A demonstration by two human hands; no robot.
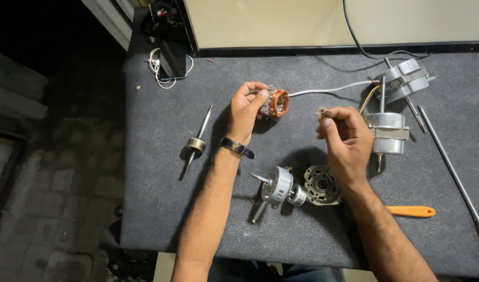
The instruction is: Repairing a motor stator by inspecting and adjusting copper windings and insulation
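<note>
The left hand (247, 107) grips the copper-wound stator (277, 103) lifted above the table (161, 209), windings turned toward the right hand (344, 138), which pinches a small pale piece (321, 110) near it.

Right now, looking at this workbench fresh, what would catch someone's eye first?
Probably the copper-wound stator, held up by the left hand above the middle of the grey table, a white cable trailing right from it. The right hand pinches something small beside it. Around them lie motor parts: a rotor shaft at left, silver motors at right, and an orange-handled tool.
</note>
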